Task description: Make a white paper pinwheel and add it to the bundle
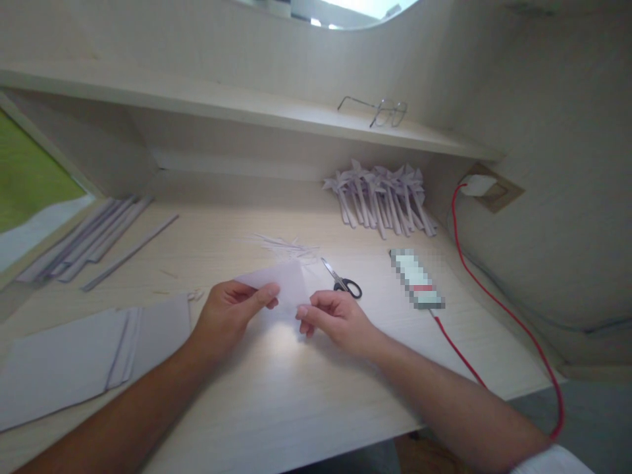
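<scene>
A small piece of white paper [286, 280] is held up over the middle of the desk between my two hands. My left hand [239, 306] pinches its left side between thumb and fingers. At the lower right corner, my right hand [338, 319] has its thumb and fingertips closed on the paper. Just beyond the paper lies a loose pile of thin paper slivers [291, 249]. A pair of scissors [343, 282] with black handles rests behind my right hand, its blades pointing away to the left.
Paper pinwheels [380, 194] on rolled sticks are heaped at the back right. Rolled paper sticks [93, 230] lie at the left, behind stacked white sheets [64, 362]. A phone [417, 280] with a red cable [508, 303] is at the right. Eyeglasses [388, 113] sit on the shelf [222, 105].
</scene>
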The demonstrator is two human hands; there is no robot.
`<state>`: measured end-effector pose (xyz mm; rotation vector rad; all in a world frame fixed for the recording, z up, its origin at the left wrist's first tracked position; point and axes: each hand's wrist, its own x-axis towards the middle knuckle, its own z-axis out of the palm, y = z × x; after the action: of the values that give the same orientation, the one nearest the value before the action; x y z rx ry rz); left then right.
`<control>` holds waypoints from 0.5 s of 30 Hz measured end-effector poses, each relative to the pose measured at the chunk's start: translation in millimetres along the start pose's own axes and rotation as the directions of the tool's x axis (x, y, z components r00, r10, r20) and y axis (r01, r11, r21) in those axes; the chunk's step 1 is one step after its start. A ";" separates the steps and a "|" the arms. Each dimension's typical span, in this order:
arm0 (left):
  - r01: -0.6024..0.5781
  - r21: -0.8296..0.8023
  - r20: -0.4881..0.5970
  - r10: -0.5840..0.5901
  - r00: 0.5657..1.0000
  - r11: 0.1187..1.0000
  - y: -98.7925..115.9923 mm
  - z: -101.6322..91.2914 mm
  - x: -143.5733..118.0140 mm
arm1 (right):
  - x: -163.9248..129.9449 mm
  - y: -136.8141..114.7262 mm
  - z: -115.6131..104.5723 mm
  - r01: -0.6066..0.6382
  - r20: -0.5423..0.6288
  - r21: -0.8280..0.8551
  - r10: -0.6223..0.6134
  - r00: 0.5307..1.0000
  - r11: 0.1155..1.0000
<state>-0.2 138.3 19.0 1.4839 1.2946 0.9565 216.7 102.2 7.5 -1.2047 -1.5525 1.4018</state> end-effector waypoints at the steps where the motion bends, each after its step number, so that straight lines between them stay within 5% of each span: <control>1: -0.003 0.002 -0.012 0.003 1.000 1.000 -1.1 -0.5 0.7 | 0.0 -0.7 -0.1 0.002 0.002 0.001 -0.002 1.000 1.000; 15: -0.039 -0.041 -0.074 0.036 0.997 0.998 -16.4 -2.1 4.7 | 0.3 0.0 1.4 0.006 0.011 -0.005 -0.006 1.000 1.000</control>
<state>-6.1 143.7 3.7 1.4564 1.2948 1.0655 215.3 102.1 7.2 -1.1963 -1.5668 1.4036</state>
